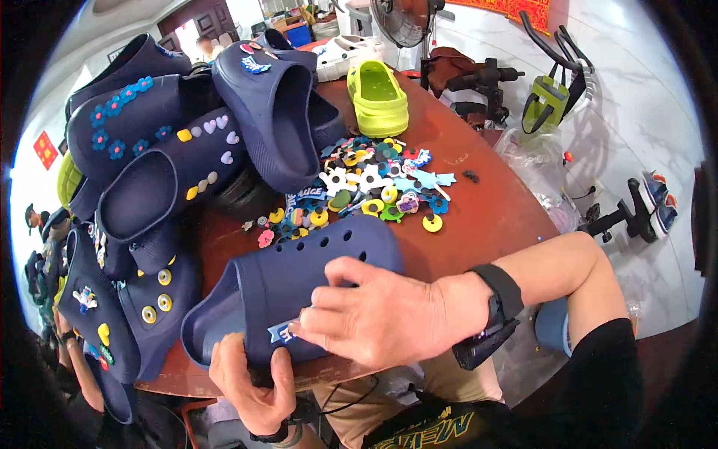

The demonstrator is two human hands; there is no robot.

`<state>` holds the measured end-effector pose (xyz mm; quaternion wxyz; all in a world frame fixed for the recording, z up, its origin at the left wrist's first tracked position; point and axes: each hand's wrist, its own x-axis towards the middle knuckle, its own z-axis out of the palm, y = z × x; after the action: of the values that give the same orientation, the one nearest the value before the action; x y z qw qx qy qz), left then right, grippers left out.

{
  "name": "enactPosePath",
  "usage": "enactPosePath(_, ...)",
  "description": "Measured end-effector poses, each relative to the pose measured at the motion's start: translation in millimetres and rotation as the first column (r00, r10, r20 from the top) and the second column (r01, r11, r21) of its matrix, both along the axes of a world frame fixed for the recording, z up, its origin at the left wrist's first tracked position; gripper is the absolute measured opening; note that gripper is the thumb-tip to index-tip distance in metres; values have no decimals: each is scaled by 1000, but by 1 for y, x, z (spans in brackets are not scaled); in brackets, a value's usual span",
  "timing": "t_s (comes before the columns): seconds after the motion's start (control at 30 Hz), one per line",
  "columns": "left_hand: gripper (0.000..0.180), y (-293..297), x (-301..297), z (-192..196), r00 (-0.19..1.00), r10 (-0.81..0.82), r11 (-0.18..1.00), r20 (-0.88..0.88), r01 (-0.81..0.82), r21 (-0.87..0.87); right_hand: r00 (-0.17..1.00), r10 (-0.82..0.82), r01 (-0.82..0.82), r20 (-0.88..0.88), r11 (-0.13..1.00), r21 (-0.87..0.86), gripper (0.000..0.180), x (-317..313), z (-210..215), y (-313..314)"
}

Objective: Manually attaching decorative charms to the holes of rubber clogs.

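- Clog (299, 288), navy, lies at the near edge of the desk (486, 217); left hand (250, 385) grips its heel from below, and a slack grip could let it tip off.
- Right hand (374, 314) pinches a small blue charm (283, 333) against the clog; it could slip.
- Loose charms (374, 187) beyond could scatter if nudged.

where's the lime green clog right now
In the head view, the lime green clog sits alone at the far side of the round table, just beyond the pile of charms and right of the stacked navy clogs.
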<state>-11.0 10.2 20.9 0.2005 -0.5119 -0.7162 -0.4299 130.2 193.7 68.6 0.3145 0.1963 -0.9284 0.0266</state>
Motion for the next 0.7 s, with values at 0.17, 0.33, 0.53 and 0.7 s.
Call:
enactPosePath(0.17, 34, 6, 4, 12, 998, -41, 998, 57, 39, 40, 994, 80, -82, -69, 996, -41, 29, 1, -4, 8)
enactPosePath(0.33, 36, 5, 5, 14, 1000, -16, 1000, -10, 16, -8, 985, -173, 167, -12, 966, -199, 13, 31, 28, 75)
enactPosePath(0.53, 45, 9, 2, 4, 998, 12, 998, -66, -9, 58, 666, -549, 681, 505, 724, -110, 25, 72, 38, 128)
enactPosePath(0.7, 62, -19, -1, -7, 998, -10, 990, 61, 18, -138, 728, -383, 623, 569, 715, -316, 22, 74, 33, 145)
